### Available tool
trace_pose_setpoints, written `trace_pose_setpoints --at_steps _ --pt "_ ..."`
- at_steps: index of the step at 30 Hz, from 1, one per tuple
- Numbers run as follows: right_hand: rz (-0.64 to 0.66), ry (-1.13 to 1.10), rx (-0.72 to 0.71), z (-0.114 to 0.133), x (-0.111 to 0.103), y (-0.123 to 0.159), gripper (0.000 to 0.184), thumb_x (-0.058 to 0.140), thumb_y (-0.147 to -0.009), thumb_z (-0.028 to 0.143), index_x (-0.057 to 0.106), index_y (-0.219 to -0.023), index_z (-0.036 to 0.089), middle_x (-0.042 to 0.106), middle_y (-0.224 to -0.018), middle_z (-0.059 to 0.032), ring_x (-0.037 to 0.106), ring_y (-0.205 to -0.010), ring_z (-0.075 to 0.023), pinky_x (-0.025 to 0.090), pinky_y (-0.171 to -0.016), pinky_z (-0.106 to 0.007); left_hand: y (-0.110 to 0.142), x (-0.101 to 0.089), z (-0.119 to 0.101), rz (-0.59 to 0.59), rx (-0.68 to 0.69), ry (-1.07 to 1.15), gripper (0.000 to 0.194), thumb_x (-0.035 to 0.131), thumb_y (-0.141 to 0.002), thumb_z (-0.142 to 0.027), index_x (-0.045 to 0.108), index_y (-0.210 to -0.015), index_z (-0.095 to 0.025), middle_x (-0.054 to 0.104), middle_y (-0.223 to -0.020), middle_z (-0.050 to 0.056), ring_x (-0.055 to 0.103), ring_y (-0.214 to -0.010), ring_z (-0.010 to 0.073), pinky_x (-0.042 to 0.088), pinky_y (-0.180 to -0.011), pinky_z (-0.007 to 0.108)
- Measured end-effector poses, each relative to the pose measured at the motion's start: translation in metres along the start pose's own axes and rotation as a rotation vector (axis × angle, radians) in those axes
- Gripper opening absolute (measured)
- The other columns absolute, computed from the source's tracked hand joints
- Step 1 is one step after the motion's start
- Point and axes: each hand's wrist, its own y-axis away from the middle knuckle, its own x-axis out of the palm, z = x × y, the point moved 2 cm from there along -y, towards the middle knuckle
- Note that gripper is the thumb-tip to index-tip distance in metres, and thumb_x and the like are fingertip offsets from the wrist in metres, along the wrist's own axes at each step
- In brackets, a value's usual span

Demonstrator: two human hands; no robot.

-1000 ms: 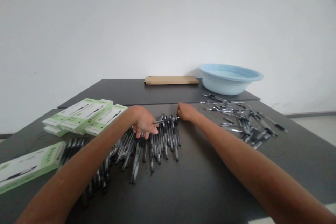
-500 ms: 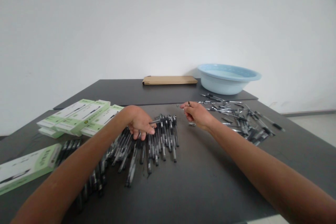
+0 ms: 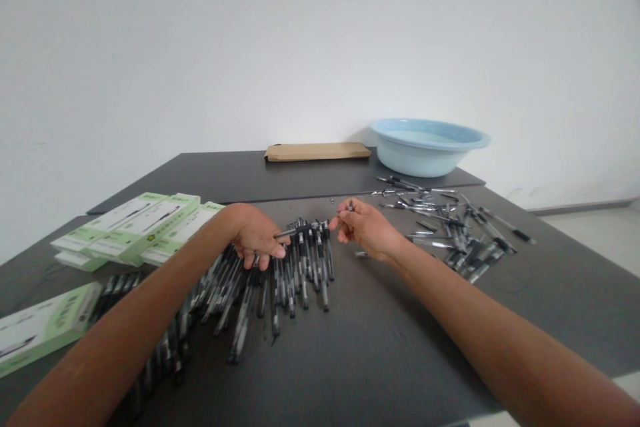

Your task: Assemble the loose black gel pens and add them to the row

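Observation:
My left hand (image 3: 259,237) is closed around a pen (image 3: 295,231) with a dark grip, its tip end pointing right. Below that hand a dense pile of capped pens (image 3: 245,320) spreads over the table. Just right of the held pen's tip, my right hand (image 3: 363,227) pinches a tiny item between thumb and fingers; what it is I cannot make out. Loose pen parts (image 3: 450,227), clear barrels and black grips, lie scattered to the right of that hand.
White-and-green pen boxes (image 3: 145,227) are stacked at the left, with another box (image 3: 45,327) nearer. A flat brown cardboard piece (image 3: 317,151) lies at the back, beside a light blue basin (image 3: 425,150). The dark table (image 3: 360,373) carries everything.
My right hand has moved a little left, closer to the tip of the pen in my left hand. The camera view has shifted slightly.

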Motion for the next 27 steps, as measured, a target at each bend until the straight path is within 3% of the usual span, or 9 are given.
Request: trace_pose_setpoints --at_steps 5,10,15,19,27 --pt "0.097 -0.032 -0.012 -0.009 0.01 0.005 0.016 0.056 -0.076 0.028 0.043 -0.082 0.02 0.062 -0.058 0.0035 0.045 -0.038 -0.0078 0.031 -0.04 -0.018 0.001 -0.001 -0.002 0.017 -0.009 0.021 0.07 0.041 -0.082 -0.057 0.028 -0.141 -0.019 0.065 -0.116 0.016 0.067 -0.083 0.0221 0.049 -0.062 0.026" --pt "-0.026 0.103 -0.181 -0.027 0.003 -0.005 0.015 0.054 -0.077 0.03 0.042 -0.081 0.02 0.059 -0.056 0.0057 0.045 -0.039 -0.0082 0.033 -0.04 -0.019 0.002 -0.001 -0.005 0.01 -0.013 0.015 0.068 0.04 -0.084 -0.051 0.029 -0.14 -0.016 0.065 -0.115 0.018 0.067 -0.082 0.0223 0.049 -0.063 0.027" --pt "-0.163 0.161 -0.348 -0.015 -0.02 -0.012 0.015 0.053 -0.079 0.031 0.043 -0.084 0.021 0.06 -0.062 0.0054 0.048 -0.045 -0.0082 0.037 -0.046 -0.02 0.002 -0.001 -0.005 -0.001 -0.024 0.029 0.073 0.042 -0.082 -0.052 0.025 -0.143 -0.016 0.065 -0.114 0.018 0.067 -0.082 0.0231 0.049 -0.066 0.028" --pt "-0.156 0.147 -0.301 -0.005 -0.025 -0.013 0.021 0.056 -0.078 0.034 0.042 -0.087 0.021 0.063 -0.068 0.0038 0.052 -0.047 -0.0087 0.04 -0.048 -0.022 0.003 -0.001 -0.006 -0.013 -0.027 0.023 0.071 0.04 -0.084 -0.048 0.023 -0.144 -0.014 0.065 -0.114 0.019 0.067 -0.081 0.0232 0.05 -0.066 0.03" --pt "-0.044 0.101 -0.237 -0.004 -0.003 -0.003 0.018 0.059 -0.077 0.031 0.045 -0.08 0.019 0.055 -0.057 0.0067 0.046 -0.044 -0.0074 0.034 -0.044 -0.02 0.005 -0.001 -0.008 0.01 -0.026 -0.019 0.062 0.036 -0.088 -0.047 0.026 -0.141 -0.016 0.065 -0.116 0.017 0.067 -0.083 0.0213 0.049 -0.063 0.025"
